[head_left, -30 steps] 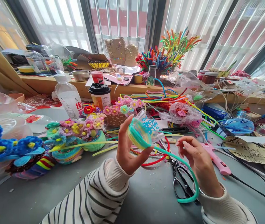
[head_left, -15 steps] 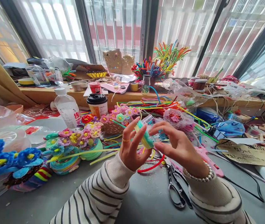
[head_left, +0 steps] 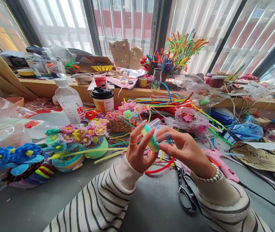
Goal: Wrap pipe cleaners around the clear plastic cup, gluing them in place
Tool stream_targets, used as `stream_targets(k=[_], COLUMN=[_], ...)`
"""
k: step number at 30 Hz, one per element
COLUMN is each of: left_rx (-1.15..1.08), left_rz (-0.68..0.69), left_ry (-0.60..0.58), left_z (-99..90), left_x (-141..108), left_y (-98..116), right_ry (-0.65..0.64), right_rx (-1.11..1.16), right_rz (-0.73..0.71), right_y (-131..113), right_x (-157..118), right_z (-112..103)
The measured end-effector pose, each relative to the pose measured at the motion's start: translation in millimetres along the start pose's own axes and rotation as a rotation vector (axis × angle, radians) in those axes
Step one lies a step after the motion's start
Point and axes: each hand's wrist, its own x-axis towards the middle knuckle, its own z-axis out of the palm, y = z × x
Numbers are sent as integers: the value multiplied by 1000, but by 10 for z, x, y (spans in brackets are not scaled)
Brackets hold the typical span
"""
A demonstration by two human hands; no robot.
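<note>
Between the fingers and thumb of my left hand (head_left: 137, 153) is a small round coil of yellow and teal pipe cleaner (head_left: 154, 145), held above the table and tilted. My right hand (head_left: 187, 149) pinches at the coil's right edge with thumb and index finger, its other fingers bent above. A long pale yellow pipe cleaner (head_left: 86, 151) stretches leftward from behind my left hand; I cannot tell whether it joins the coil. Below my hands lie a red pipe cleaner (head_left: 160, 169) and black-handled scissors (head_left: 187, 195). To the right rests a pink glue gun (head_left: 226, 167).
Pipe-cleaner flowers in coiled pots (head_left: 95, 148) stand at the left, near a water bottle (head_left: 71, 104) and a lidded cup (head_left: 103, 101). Behind my hands lies a heap of loose pipe cleaners (head_left: 173, 104). A black cable (head_left: 260, 193) runs from the glue gun.
The view has shifted, so the background sits higher and the bench things lie a little further right. Both hands stay at the coil, the right fingers slightly lower and closer together.
</note>
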Motion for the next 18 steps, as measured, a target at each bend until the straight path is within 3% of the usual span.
stream_targets(k=[18], left_rx=[-18], left_rz=[84], left_ry=[8], left_z=[-25], left_x=[40], left_y=[-25], right_ry=[3], right_rx=[53], right_rz=[14], right_y=[48], right_x=[-10], right_z=[60])
